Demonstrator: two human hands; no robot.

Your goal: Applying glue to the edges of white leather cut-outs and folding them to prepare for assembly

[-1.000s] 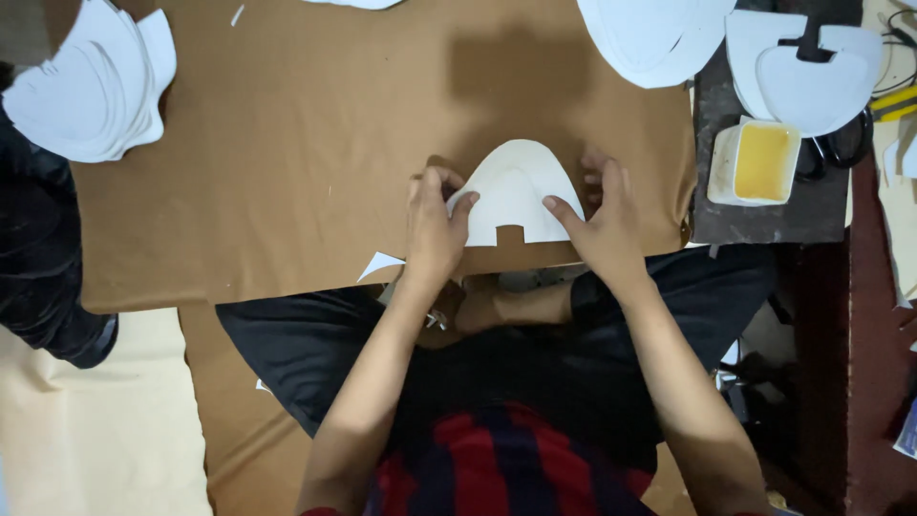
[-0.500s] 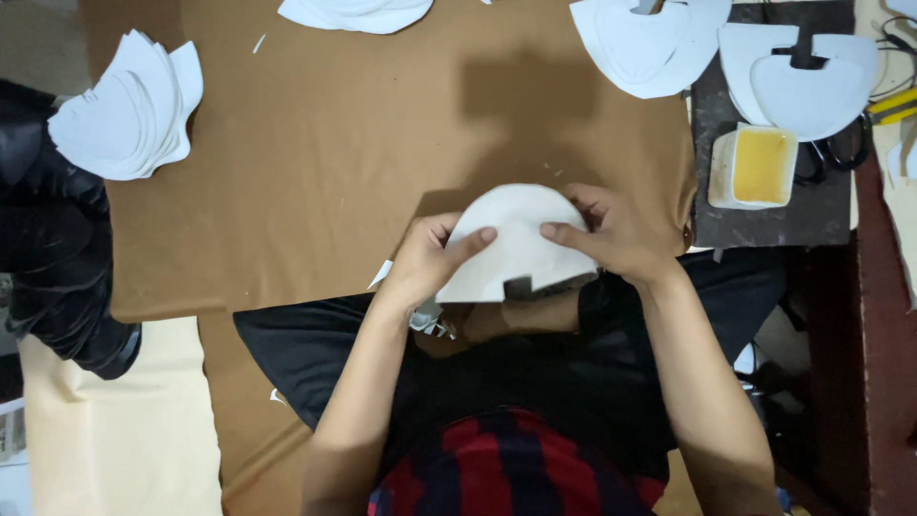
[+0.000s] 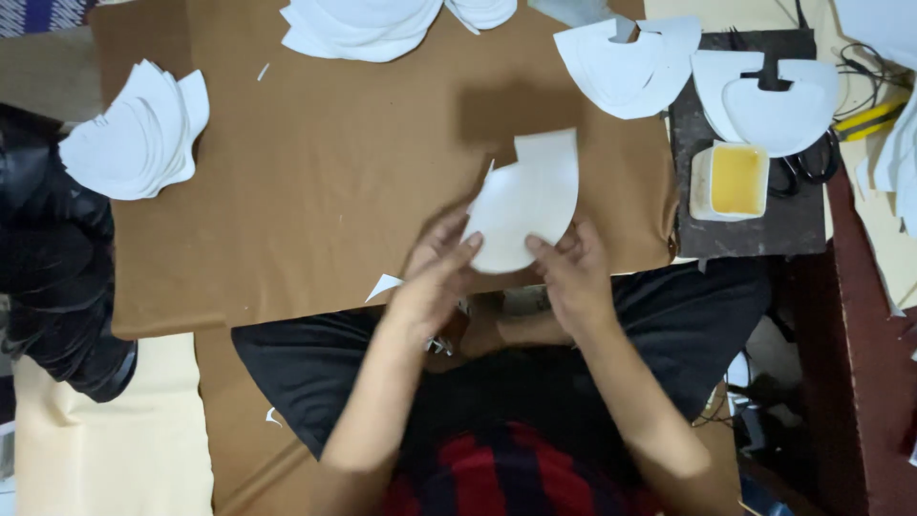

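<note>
Both hands pinch one white curved piece [image 3: 523, 205] over the brown board [image 3: 315, 191]: left hand [image 3: 435, 277] & right hand [image 3: 571, 272] closed on its lower edge, apparently. Best w/ even grip, no creasing.

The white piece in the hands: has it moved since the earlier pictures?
Yes. The white piece has turned and lifted away from the body, up over the brown sheet, toward the yellow tub.
</note>
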